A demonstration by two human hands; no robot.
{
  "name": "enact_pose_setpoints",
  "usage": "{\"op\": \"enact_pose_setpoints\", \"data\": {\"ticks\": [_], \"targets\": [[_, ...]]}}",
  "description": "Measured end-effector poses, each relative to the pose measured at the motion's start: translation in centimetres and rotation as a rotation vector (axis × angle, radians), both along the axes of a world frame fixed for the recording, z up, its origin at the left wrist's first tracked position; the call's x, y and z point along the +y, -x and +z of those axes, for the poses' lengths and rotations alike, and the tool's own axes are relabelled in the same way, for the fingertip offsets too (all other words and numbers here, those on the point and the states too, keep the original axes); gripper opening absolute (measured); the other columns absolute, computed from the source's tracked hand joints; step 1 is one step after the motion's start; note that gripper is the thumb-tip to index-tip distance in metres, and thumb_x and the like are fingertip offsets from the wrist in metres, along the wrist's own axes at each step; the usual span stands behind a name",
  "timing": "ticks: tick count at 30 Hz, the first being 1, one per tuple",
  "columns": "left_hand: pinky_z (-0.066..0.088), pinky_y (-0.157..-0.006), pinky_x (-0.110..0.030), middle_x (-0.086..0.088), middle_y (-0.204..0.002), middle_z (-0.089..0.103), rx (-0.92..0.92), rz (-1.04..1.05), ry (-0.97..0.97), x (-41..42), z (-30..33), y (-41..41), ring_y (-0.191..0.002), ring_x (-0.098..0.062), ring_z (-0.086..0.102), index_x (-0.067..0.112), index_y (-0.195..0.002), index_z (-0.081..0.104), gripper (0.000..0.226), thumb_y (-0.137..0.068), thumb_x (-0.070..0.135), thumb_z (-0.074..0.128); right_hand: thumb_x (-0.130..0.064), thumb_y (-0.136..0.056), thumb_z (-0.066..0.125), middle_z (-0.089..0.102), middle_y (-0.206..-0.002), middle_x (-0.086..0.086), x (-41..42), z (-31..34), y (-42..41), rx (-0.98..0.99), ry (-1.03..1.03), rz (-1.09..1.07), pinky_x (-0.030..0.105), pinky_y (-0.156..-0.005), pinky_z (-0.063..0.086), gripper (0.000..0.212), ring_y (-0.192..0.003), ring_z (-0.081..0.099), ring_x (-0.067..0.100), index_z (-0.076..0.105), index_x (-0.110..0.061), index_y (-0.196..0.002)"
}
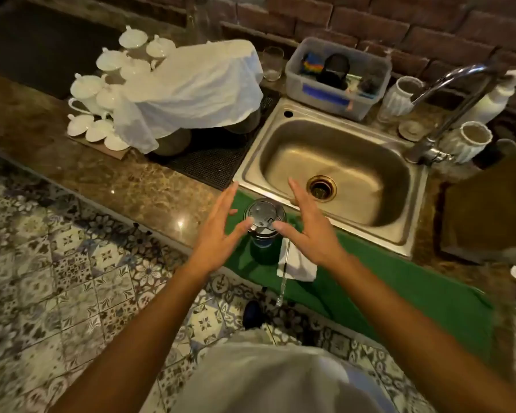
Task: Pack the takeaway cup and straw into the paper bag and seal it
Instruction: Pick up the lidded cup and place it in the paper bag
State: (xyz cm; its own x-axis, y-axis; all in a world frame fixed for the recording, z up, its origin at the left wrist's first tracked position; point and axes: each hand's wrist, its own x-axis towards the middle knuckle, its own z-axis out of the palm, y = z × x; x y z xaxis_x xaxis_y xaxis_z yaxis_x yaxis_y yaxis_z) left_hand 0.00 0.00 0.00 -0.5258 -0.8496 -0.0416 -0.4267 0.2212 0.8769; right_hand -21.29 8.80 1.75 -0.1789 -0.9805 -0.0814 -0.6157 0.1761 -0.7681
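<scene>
A clear takeaway cup (264, 231) with a domed plastic lid stands upright on a green cloth (399, 281) at the counter's front edge. My left hand (221, 231) is on its left and my right hand (307, 231) on its right, fingers spread, both thumbs resting on the lid. A wrapped straw (284, 274) lies just right of the cup, across a folded white napkin (300, 265). A brown paper bag (489, 210) lies flat on the counter at the far right.
A steel sink (334, 171) with a tap (450, 114) sits behind the cup. White teaware (102, 96) and a white cloth (197, 87) are at the back left, on a black mat. A plastic tub (337, 76) and white jars (468, 141) stand behind the sink.
</scene>
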Motion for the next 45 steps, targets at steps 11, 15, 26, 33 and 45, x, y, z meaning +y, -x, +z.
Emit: {"op": "enact_pose_setpoints", "data": {"ticks": [11,15,26,33,45], "targets": [[0.036,-0.119,-0.046,0.018,-0.161,0.033,-0.062,-0.204,-0.204,-1.7,-1.3,0.4,-0.148,-0.007,0.034,0.058,-0.153,0.017,0.073,-0.091,0.065,0.054,-0.071,-0.076,0.07,0.035,-0.164,-0.009,-0.5,-2.1,-1.3,-0.004,-0.148,-0.003,0.043,-0.115,0.041,0.099,-0.14,0.037,0.007,0.022,-0.043,-0.158],[0.039,-0.117,-0.049,0.016,-0.155,0.041,-0.085,-0.248,-0.249,-2.2,-1.2,0.3,-0.144,-0.012,0.041,0.061,-0.15,0.023,0.069,-0.088,0.071,0.053,-0.072,-0.076,0.07,0.04,-0.161,-0.008,-0.4,-2.2,-1.4,-0.075,-0.138,-0.021,0.047,-0.111,0.048,0.095,-0.136,0.043,0.008,0.025,-0.047,-0.156],[0.039,-0.117,-0.047,0.024,-0.151,0.042,-0.081,-0.344,-0.324,-2.9,-0.8,-0.2,-0.142,-0.009,0.044,0.058,-0.152,0.022,0.081,-0.086,0.052,0.07,-0.067,-0.077,0.074,0.046,-0.157,-0.011,-0.1,-2.3,-1.3,-0.191,-0.157,-0.032,0.052,-0.111,0.048,0.091,-0.139,0.051,0.019,0.025,-0.055,-0.153],[0.04,-0.117,-0.047,0.017,-0.157,0.042,-0.009,-0.344,-0.271,-2.2,2.1,0.6,-0.142,-0.005,0.043,0.057,-0.152,0.022,0.086,-0.079,0.07,0.067,-0.044,-0.077,0.087,0.047,-0.141,-0.036,0.5,0.4,-0.1,-0.269,-0.063,-0.068,0.023,-0.107,0.047,0.087,-0.128,0.053,-0.007,0.039,-0.051,-0.148],[0.036,-0.117,-0.032,0.034,-0.147,0.043,0.258,-0.476,-0.255,2.0,8.5,7.0,-0.142,-0.001,0.041,0.047,-0.151,0.029,0.095,-0.071,0.066,0.077,-0.047,-0.065,0.091,0.062,-0.142,-0.009,6.3,8.3,3.2,-0.404,0.214,-0.26,0.04,-0.112,0.049,0.086,-0.132,0.06,0.012,0.055,-0.037,-0.142]]}}
